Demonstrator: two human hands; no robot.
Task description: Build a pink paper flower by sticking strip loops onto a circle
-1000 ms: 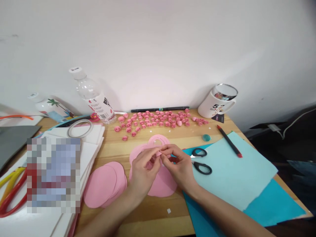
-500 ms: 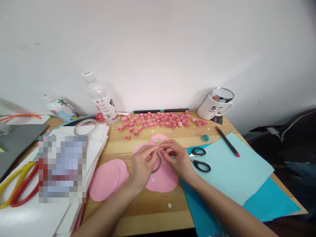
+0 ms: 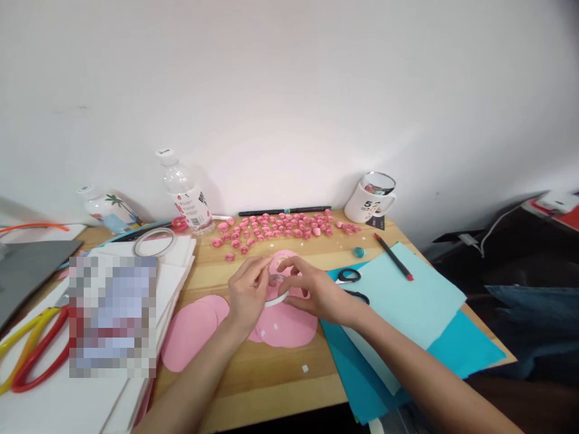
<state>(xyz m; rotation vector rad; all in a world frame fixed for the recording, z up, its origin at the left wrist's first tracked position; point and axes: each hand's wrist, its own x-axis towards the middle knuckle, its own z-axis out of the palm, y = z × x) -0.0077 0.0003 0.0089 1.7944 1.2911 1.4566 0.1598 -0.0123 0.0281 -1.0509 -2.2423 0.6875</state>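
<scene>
A narrow ring-shaped roll of white tape point(image 3: 277, 299) is tilted between my hands, just above the pink paper circles point(image 3: 289, 331) on the table. My right hand point(image 3: 314, 292) curves its thumb and fingers around the roll's right side. On the other side, my left hand point(image 3: 246, 295) is closed in a pinch by the roll; whatever its fingertips hold is too small to make out. More pink paper circles point(image 3: 190, 334) lie overlapped left of my left wrist. Black-handled scissors point(image 3: 349, 275) rest right of my right hand, partly hidden by it.
Many small pink paper coils point(image 3: 280, 226) are spread behind my hands, with a black pen point(image 3: 284, 211) along the wall. A white mug point(image 3: 368, 199), red-tipped marker point(image 3: 394, 258) and blue paper sheets point(image 3: 420, 301) are right. A water bottle point(image 3: 190, 199) and red-yellow scissors point(image 3: 38, 349) stand left.
My fingertips, close together before, have parted; the right hand has opened out around the tape roll, which now lies flatter with its white edge showing. The view has shifted slightly right.
</scene>
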